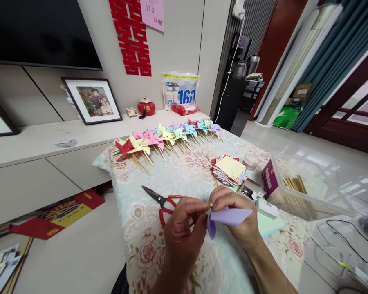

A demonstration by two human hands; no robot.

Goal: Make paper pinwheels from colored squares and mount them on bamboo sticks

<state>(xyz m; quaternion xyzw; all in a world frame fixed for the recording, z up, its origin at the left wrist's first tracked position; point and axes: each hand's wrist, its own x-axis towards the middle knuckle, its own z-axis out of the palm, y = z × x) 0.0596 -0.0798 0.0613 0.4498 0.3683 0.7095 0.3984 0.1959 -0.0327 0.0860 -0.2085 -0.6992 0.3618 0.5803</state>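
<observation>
My left hand point(185, 230) is closed, its thumb and fingers pinching near the end of a short wooden stick point(209, 207). Against that tip, my right hand point(245, 210) grips a purple paper pinwheel point(231, 215), one blade sticking out to the right and another curling down. The rest of the stick is mostly hidden by my fingers. Scissors with red handles point(162, 200) lie on the floral tablecloth point(135, 245), just left of my left hand. Beyond my right hand sits a stack of cut coloured paper squares point(230, 168).
Finished pinwheels on sticks point(153, 141) line the table's far edge. To the right are a small box of metal pins point(247, 192), a white carton point(266, 208), a round clear container point(251, 160) and a plastic bin point(315, 200) holding wooden sticks point(296, 184).
</observation>
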